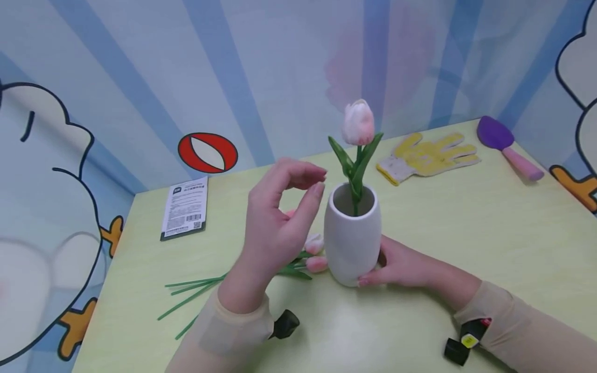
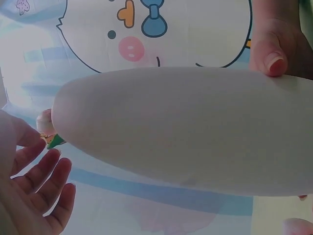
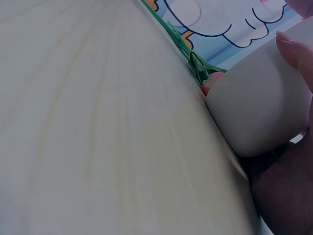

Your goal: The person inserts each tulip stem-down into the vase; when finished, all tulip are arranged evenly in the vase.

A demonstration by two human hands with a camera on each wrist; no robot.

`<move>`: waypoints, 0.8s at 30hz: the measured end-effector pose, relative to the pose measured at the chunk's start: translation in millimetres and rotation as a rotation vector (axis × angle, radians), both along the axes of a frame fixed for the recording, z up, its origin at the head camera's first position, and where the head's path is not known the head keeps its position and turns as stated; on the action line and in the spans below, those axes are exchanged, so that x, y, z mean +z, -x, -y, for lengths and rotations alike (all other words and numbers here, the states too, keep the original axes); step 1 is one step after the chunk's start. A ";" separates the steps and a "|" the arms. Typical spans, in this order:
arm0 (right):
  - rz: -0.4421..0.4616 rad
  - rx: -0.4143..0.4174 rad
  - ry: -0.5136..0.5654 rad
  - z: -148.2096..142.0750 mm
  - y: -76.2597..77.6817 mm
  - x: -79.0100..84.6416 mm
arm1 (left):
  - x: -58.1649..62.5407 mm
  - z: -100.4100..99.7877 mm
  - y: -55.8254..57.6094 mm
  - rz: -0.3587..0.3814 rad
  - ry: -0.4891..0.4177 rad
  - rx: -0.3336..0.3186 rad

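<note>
A white vase (image 1: 353, 248) stands upright on the table, with one pale pink tulip (image 1: 358, 123) rising out of its mouth, green leaves above the rim. My right hand (image 1: 403, 261) grips the lower part of the vase from the right side. Left of the rim, my left hand (image 1: 284, 212) is raised with fingers loosely curved and nothing between them. In the left wrist view, its fingers (image 2: 49, 186) are apart from the vase wall. More tulips (image 1: 316, 264) lie on the table at the vase's left, partly hidden behind the left hand, their green stems (image 1: 191, 290) pointing left.
A printed packet (image 1: 185, 208) lies at the back left of the table (image 1: 466, 223). At the back right are a yellow and white glove (image 1: 429, 158) and a purple trowel (image 1: 495, 133) with a pink handle. A patterned backdrop (image 1: 289, 77) borders the table's far edge.
</note>
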State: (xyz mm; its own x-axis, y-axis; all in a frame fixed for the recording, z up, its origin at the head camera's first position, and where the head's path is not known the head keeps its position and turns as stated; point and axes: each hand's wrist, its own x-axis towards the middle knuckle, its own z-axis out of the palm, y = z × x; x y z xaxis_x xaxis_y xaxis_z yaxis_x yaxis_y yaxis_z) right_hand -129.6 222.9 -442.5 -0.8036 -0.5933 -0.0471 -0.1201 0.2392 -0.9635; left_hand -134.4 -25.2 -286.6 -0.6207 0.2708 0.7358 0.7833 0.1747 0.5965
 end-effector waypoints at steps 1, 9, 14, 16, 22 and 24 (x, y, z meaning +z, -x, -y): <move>-0.001 -0.001 0.003 0.0 -0.2 -0.2 | -1.7 1.3 0.4 0.008 0.004 0.005; -0.011 0.002 0.007 -0.1 -0.9 -0.8 | -19.7 20.2 4.7 0.068 0.062 0.049; -0.009 0.003 0.010 0.0 -0.8 -0.1 | -31.8 28.7 5.2 0.109 0.120 0.053; -0.003 0.005 0.017 1.1 -0.4 0.4 | -37.4 31.7 5.4 0.131 0.152 0.056; 0.012 0.005 0.004 4.2 0.6 2.2 | -52.0 37.4 4.5 0.177 0.195 0.058; 0.021 0.003 -0.011 3.9 -0.4 2.8 | -55.8 37.7 3.8 0.186 0.195 0.053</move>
